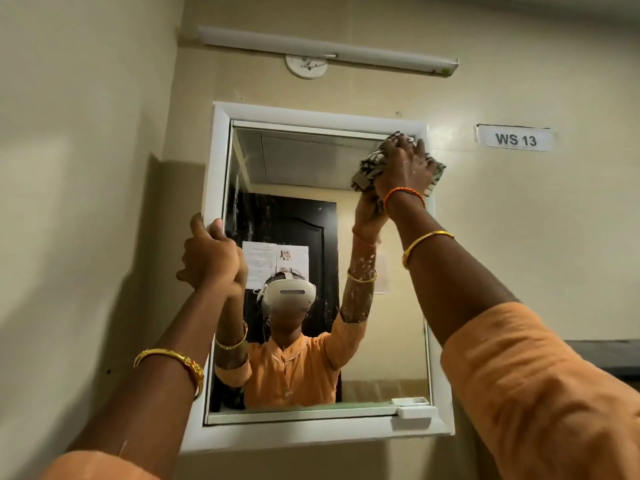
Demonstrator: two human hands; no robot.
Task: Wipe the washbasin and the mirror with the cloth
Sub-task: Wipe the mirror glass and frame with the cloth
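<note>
1. The mirror (311, 237) hangs on a beige wall (104, 133) in a white frame (218, 168), taller than it is wide, its long axis running up and down.
2. The cloth (369, 168), a dark-and-pale patterned rag, lies bunched at the mirror's top right corner, overlapping both glass and frame.
3. The right hand (405, 168) is raised over the cloth, palm toward the glass, fingers spread and pointing upward, pressing the rag flat against the corner; the cloth shows to the left, above and to the right of the hand.
4. The cloth's longer side runs slantwise, from the top of the frame down toward the right edge.
5. The left hand (211, 254) is well apart from the cloth, at the middle of the frame's left side, with its fingers curled round the frame's edge and gripping it.
6. Gold bangles sit on both forearms, and an orange thread circles the right wrist (403, 197).
7. Above the mirror a tube light (329, 51) runs nearly level along the wall.
8. To the right, a label (516, 138) reads "WS 13".
9. Pale streaks mark the left part of the glass.
</note>
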